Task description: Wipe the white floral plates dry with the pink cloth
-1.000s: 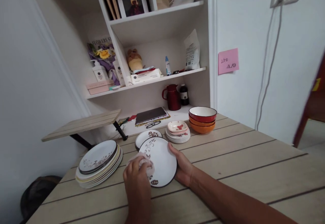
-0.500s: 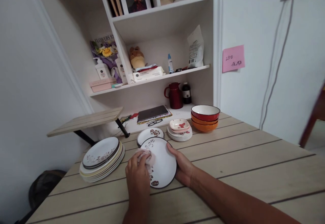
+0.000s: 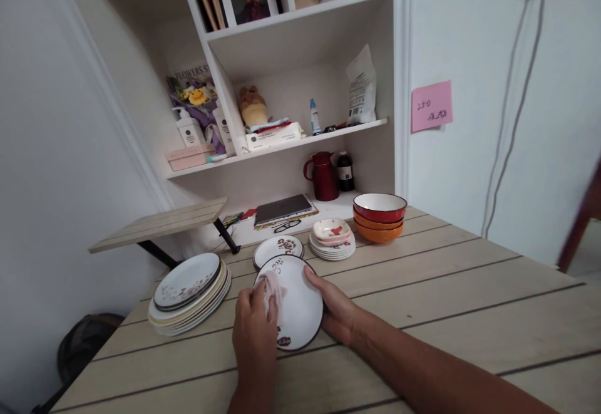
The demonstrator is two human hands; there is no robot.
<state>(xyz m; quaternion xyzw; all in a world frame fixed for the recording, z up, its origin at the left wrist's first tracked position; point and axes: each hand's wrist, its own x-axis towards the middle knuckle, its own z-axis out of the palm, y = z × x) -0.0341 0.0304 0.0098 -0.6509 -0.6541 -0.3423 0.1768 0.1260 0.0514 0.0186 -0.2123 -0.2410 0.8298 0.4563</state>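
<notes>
White with a thin dark rim, the plate (image 3: 298,307) rests on the wooden desk (image 3: 422,289) between my two hands. My left hand (image 3: 253,339) is bunched around a pale pink cloth (image 3: 272,287) and presses it against the left half of the plate, with the cloth sticking out just past my fingertips. My right hand (image 3: 335,314) clasps the plate's right edge, the thumb lying on the upper face near the rim and the fingers wrapped along the side. A small brown flower print shows on the plate just to the right of my left hand. Off to the left of my left hand, well apart from it, sits a stack of plates (image 3: 188,295). Just beyond my left fingertips, close to the plate I hold, lies a small plate (image 3: 278,248) with a flower pattern. Ahead of my right hand stands a stack of small dishes (image 3: 332,242), and farther ahead, to its right, nested bowls (image 3: 379,217), red over orange.
</notes>
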